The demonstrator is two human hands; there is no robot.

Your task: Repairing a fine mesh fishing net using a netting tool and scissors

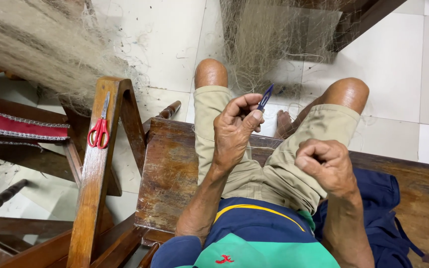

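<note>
Head view, person seated on a worn wooden bench [170, 173], knees apart, tiled floor [175, 34] below.

Left hand [234, 131]: raised over the left thigh. Fingers [247, 104] curled closed, thumb and forefinger pinching a slim blue netting needle [265, 97]. The needle's pointed end sticks up and away past the fingertips, tilted to the right.

Right hand [326, 166]: over the right thigh, fingers [314, 149] folded into a tight fist. What they grip, if anything, is too thin to see; a fine thread cannot be confirmed.

Fishing net [269, 44]: pale, fine mesh hanging just beyond the needle tip, between the knees and further out. A second bundle of the same net [35, 44] lies well to the left of the left fingers, draped over the corner of a wooden frame [95, 168].

Red-handled scissors [100, 130]: lying closed on the flat rail of that frame, well apart from both hands, blades pointing away from the person.

Dark blue cloth [383, 198]: on the bench just beside the right wrist.

Red trimmed cushion [16, 126]: far left, beyond the scissors.
</note>
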